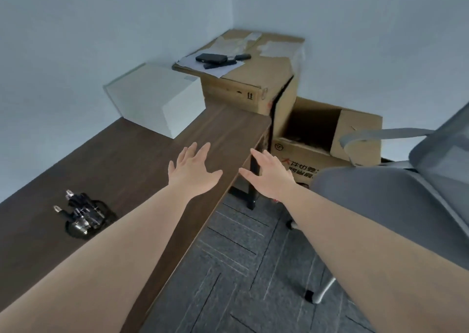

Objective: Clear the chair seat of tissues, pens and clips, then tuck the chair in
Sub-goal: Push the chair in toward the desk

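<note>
A grey office chair (375, 195) stands at the right, beside the dark wooden desk (127, 170), with its mesh back at the far right edge. The visible part of its seat shows nothing lying on it. A pile of black binder clips (82, 214) rests on the desk at the left. My left hand (194, 171) hovers over the desk's right edge, fingers spread, holding nothing. My right hand (267, 175) is stretched out beyond the desk's edge, just left of the seat, also spread and holding nothing. No tissues or pens show.
A white box (154, 99) sits at the desk's far end by the wall. Stacked cardboard boxes (266, 84) fill the corner, with black devices (210, 58) on top; an open one (327, 134) lies behind the chair. Grey carpet tiles (241, 269) cover the floor.
</note>
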